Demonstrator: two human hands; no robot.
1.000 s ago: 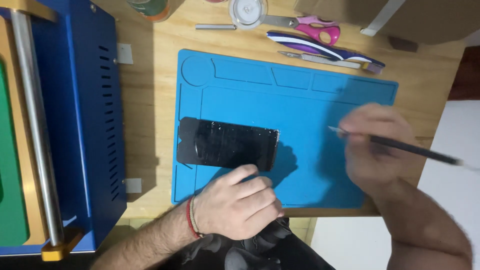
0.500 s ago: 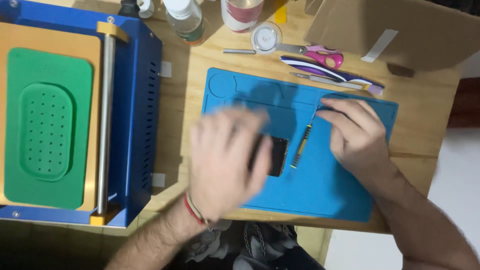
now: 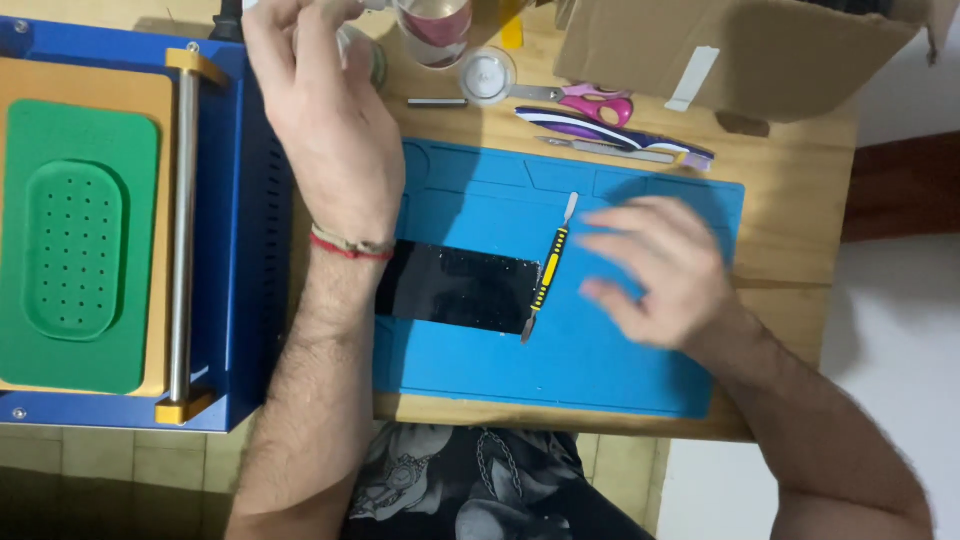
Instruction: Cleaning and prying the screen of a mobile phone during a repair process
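Only the head cam here, looking straight down at a wooden desk (image 3: 800,250).

Containers first: along the back edge there's a clear glass jar (image 3: 433,28) with something pinkish-red showing inside, can't tell what. Next to it sits a small round clear lid or dish (image 3: 487,76), looks empty. A brown cardboard box (image 3: 740,45) takes up the top right corner, contents hidden.

Left hand (image 3: 325,110) is reaching up past the jar toward the back of the desk, fingers curled around something small and see-through at the frame's edge. Can't tell what it is or whether it's properly gripped. There's a red and tan cord bracelet (image 3: 350,245) on that wrist.

Right hand (image 3: 655,270) hovers blurry over the blue silicone mat (image 3: 620,370), fingers spread loose, holding nothing.

On the mat: a glossy black phone screen (image 3: 458,287) lying flat, and touching its right edge a thin metal spudger with a yellow-black grip (image 3: 548,268). Pink-handled scissors (image 3: 580,98) lie behind the mat. The blue metal machine (image 3: 240,300) on the left has a perforated green rubber pad (image 3: 75,250).
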